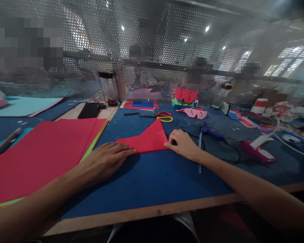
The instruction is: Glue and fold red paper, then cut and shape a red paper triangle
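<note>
A folded piece of red paper [149,138] lies on the blue tabletop, its peak pointing away from me. My left hand [114,155] rests flat on its left end, fingers stretched out together and pressing it down. At the right corner my right hand [181,143] is curled, with thumb and fingertips closed on the paper's edge. Just beyond the paper lie scissors [164,117] with red and yellow handles. A glue gun [210,131] and a pale glue stick [200,153] are to the right of my right hand.
Large red sheets [48,152] are stacked at left beside a black phone [88,110]. Behind stand a glass jar [108,88] and spotted cut-out pieces [186,96]. A purple power strip [259,152] with a white cable and paper scraps [280,113] are at right; a perforated metal screen [152,44] closes the back.
</note>
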Demonstrator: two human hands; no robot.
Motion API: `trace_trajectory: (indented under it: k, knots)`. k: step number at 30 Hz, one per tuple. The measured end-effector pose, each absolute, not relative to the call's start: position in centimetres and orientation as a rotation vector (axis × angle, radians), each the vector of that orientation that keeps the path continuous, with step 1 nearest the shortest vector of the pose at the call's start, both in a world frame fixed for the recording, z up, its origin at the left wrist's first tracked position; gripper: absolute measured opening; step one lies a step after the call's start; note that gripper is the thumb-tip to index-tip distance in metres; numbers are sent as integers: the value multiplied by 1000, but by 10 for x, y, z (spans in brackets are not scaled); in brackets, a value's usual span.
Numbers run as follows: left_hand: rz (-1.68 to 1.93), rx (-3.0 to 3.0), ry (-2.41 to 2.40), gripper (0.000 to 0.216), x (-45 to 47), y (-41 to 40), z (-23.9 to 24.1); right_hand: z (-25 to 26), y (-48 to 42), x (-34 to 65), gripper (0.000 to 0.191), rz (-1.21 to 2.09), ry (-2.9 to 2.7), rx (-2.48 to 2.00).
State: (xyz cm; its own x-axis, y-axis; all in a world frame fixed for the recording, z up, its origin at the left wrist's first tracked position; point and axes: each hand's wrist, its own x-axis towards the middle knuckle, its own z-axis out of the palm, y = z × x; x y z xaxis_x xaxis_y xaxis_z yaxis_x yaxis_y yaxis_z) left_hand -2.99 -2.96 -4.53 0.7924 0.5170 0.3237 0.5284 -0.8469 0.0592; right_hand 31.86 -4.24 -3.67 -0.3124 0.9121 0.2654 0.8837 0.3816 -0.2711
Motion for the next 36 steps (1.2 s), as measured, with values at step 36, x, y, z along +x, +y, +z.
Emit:
trace_trajectory:
  k: [36]
  knots:
    - [-313,-2919,-786,41,-20,-40,-35,-40,-41,320,30,108,-2280,-1556]
